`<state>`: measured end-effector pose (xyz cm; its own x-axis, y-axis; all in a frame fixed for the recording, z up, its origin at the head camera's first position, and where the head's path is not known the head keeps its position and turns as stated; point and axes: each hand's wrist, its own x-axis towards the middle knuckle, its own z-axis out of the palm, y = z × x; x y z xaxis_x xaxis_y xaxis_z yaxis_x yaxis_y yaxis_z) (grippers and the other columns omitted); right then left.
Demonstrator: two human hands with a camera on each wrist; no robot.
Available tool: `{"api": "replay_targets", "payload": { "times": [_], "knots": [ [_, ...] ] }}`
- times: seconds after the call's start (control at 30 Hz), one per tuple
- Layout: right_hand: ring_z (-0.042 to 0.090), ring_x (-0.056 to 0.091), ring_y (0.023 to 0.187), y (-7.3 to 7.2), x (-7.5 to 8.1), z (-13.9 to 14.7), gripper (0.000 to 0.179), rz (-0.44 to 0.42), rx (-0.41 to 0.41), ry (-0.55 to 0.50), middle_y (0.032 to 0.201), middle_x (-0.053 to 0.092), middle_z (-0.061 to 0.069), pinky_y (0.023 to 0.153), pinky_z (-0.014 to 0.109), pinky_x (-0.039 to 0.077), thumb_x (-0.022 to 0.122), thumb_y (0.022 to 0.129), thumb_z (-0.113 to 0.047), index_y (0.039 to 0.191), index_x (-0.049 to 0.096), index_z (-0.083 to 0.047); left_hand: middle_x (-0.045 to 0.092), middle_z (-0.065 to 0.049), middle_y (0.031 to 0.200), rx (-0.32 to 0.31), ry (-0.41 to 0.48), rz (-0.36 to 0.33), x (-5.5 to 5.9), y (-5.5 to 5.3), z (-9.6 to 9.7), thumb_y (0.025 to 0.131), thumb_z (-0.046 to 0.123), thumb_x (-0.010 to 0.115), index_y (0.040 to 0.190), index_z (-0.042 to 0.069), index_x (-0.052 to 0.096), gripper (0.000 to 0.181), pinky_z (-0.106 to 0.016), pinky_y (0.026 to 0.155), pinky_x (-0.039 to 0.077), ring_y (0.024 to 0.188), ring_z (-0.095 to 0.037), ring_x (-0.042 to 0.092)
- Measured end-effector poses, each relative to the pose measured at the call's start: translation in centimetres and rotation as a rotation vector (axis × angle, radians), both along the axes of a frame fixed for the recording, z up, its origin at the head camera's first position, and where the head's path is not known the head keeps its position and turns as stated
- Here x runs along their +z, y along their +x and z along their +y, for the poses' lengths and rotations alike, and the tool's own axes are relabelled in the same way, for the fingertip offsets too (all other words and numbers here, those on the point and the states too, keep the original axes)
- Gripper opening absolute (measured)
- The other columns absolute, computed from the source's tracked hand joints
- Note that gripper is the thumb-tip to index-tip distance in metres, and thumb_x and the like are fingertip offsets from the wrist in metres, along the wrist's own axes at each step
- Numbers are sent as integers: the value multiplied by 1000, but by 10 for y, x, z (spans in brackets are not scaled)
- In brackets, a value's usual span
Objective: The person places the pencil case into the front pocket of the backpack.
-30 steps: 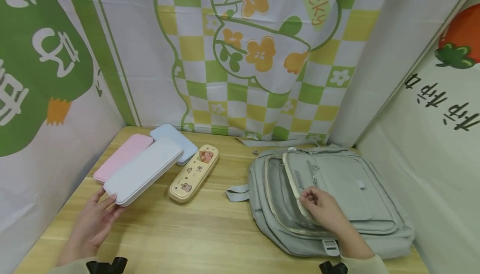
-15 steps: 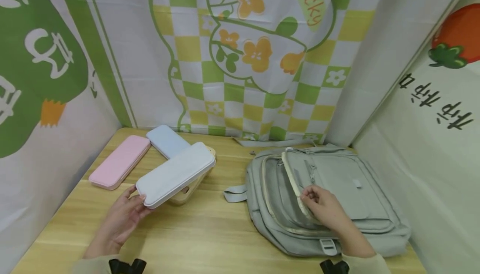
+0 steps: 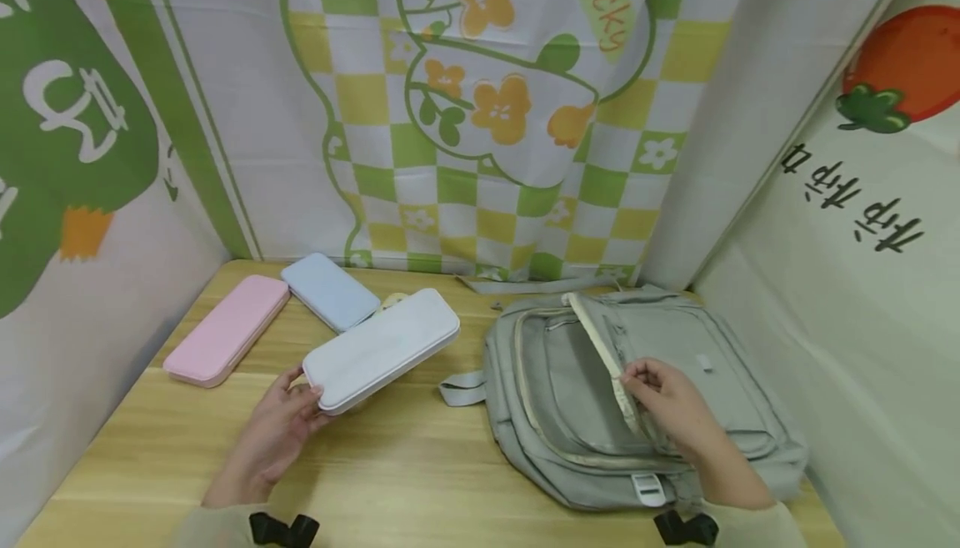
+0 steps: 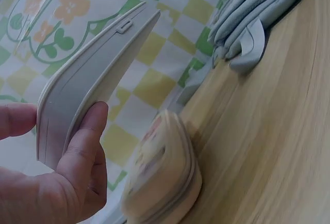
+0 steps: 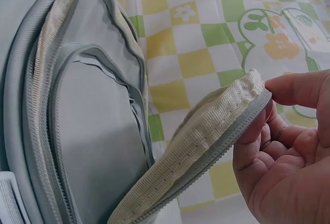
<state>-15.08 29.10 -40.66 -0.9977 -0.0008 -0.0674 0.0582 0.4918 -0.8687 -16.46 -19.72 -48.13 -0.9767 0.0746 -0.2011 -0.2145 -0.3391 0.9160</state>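
Observation:
My left hand (image 3: 281,427) pinches one end of a white pencil case (image 3: 382,349), thumb on one face and fingers on the other. The case hangs tilted above the table, and in the left wrist view its narrow side with a small zipper pull (image 4: 124,26) shows. At the right, my right hand (image 3: 675,402) pinches the cream-edged flap (image 5: 206,126) of a grey-green backpack (image 3: 720,348). That flap is lifted, and an inner pocket (image 5: 98,126) shows in the right wrist view. A yellow pencil case (image 4: 162,172) with printed pictures lies beneath the white one, mostly hidden in the head view.
On the wooden table (image 3: 420,481), a pink pencil case (image 3: 228,327) lies at the left and a light blue one (image 3: 330,289) at the back. A backpack strap (image 3: 462,388) sticks out leftward. Printed cloth (image 3: 465,198) walls the back and sides.
My left hand has carried the white pencil case rightward, away from the pink one and over the yellow one. My right hand has drawn the backpack flap further back, widening the opening.

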Motion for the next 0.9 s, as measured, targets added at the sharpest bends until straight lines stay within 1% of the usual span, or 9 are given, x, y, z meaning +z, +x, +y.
{"api": "replay_targets", "payload": {
  "times": [0.1, 0.23, 0.33, 0.43, 0.6, 0.73, 0.9],
  "knots": [
    [13, 53, 78, 1, 3, 1, 15, -3, -12, 3, 91, 58, 7, 68, 26, 51, 57, 106, -5, 108, 56, 10, 50, -5, 113, -21, -10, -13, 3, -1, 13, 105, -5, 41, 158, -2, 1, 67, -30, 86, 57, 95, -8, 63],
    [15, 53, 79, 3, 6, 4, 13, -8, -26, -4, 92, 57, 9, 69, 27, 52, 55, 107, -5, 108, 56, 8, 47, -8, 116, -64, -31, -34, 6, -4, 35, 106, -4, 42, 160, -1, 3, 67, -31, 85, 57, 94, -9, 63],
    [16, 53, 80, 4, 8, 7, 14, -1, -29, -15, 93, 58, 9, 70, 27, 52, 54, 108, -5, 109, 55, 8, 47, -9, 113, -90, -44, -42, 8, -7, 53, 105, -5, 44, 160, -1, 8, 66, -30, 82, 57, 91, -11, 62],
    [15, 54, 79, 4, 10, 9, 14, 6, -30, -28, 93, 58, 9, 70, 27, 52, 53, 108, -5, 110, 55, 8, 48, -10, 111, -119, -36, -34, 8, -11, 69, 103, -5, 46, 160, -2, 13, 65, -30, 80, 57, 91, -13, 60],
    [15, 54, 79, 4, 13, 9, 13, 11, -33, -34, 93, 58, 8, 70, 27, 52, 52, 108, -4, 110, 54, 8, 50, -15, 117, -180, -23, -20, 7, -17, 90, 102, -6, 48, 158, -6, 15, 64, -30, 79, 57, 94, -16, 59],
    [14, 54, 80, 5, 17, 8, 13, 15, -39, -33, 94, 58, 8, 70, 26, 52, 52, 108, -4, 110, 54, 9, 48, -19, 118, -219, -36, -12, 5, -20, 105, 101, -6, 50, 157, -7, 16, 66, -30, 78, 55, 94, -19, 58],
    [13, 54, 80, 6, 20, 7, 14, 21, -46, -28, 93, 58, 8, 69, 25, 51, 53, 108, -4, 111, 53, 10, 47, -19, 116, -264, -24, 3, 4, -23, 124, 99, -7, 51, 158, -7, 15, 70, -31, 79, 56, 93, -20, 57]
  ]
}}
